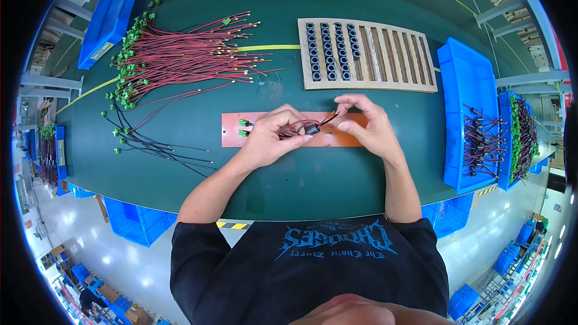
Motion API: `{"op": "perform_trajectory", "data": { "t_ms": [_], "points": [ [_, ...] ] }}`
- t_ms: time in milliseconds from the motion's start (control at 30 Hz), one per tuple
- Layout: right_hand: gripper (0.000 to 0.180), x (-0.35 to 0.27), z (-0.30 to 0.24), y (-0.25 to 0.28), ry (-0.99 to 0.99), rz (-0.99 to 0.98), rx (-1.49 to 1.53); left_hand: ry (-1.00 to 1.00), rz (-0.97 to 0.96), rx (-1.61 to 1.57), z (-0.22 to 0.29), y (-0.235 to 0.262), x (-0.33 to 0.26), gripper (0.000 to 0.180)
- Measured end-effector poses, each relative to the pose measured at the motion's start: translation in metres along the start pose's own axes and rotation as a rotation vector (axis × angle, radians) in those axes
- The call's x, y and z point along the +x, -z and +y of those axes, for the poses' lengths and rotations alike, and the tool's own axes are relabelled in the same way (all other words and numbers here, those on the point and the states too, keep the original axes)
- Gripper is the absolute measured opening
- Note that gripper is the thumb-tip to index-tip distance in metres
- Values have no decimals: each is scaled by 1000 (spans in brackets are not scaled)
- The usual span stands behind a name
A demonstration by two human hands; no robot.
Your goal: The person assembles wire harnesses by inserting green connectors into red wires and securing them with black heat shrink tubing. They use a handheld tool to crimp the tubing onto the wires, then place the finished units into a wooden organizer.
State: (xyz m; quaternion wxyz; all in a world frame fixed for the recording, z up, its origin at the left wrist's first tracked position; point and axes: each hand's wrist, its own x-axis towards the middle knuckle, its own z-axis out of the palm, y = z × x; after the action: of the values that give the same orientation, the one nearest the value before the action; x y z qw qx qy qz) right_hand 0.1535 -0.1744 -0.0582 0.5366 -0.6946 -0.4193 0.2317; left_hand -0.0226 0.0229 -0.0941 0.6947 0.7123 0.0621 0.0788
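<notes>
Black ring core (311,127), with red (295,124) and dark wires (329,118) about it, was in our left hand (272,135), above the orange-brown board (233,140) on our green bench mat (337,180). We judged it light, hard and fairly smooth, perhaps brittle if dropped, while the wires looked thin and springy, bending readily but apt to uncurl. Its curved outer wall seemed to us the best place to take hold, with the opening left free; the wires seemed better taken near their ends than tugged at the loop. How they were threaded or wound we could not tell.

Our left thumb and fingers pinched the core and the gathered wires near its left side, the wrist bent inward and the forearm slanting up from the lower left. Our right hand (373,126) stood just right of the wire ends, thumb and forefinger spread, fingertips toward the core, its forearm rising steeply from the lower right. Whether a right fingertip touched the wires, we could not tell.

Green connectors (244,123) lay over the board, left of our left hand. Beyond our hands, the wooden slotted rack (367,86) held rows of similar black rings (326,60).
</notes>
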Motion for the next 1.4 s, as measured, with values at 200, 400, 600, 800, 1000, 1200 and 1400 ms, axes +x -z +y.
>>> {"op": "perform_trajectory", "data": {
  "t_ms": [200,400,600,800,1000,1200,1400],
  "points": [
    [10,-1,3,-20,85,13,-81,-35,-40,48,17,-5,1,15],
    [10,-8,3,-22,114,65,-124,-29,-159,-122,15,5,3,15],
    [11,-18,8,-18,81,136,-156,-43,-165,-5,10,9,5,14],
    [11,-22,14,-19,-12,219,-78,5,-162,8,3,10,5,14],
    [11,-18,8,-14,36,206,-10,109,-146,-163,7,8,5,16],
    [14,-18,13,-21,197,74,-124,59,-173,-102,5,9,6,10],
    [10,-17,8,-31,101,96,-91,113,-173,-56,6,7,6,9]
  ]
}}
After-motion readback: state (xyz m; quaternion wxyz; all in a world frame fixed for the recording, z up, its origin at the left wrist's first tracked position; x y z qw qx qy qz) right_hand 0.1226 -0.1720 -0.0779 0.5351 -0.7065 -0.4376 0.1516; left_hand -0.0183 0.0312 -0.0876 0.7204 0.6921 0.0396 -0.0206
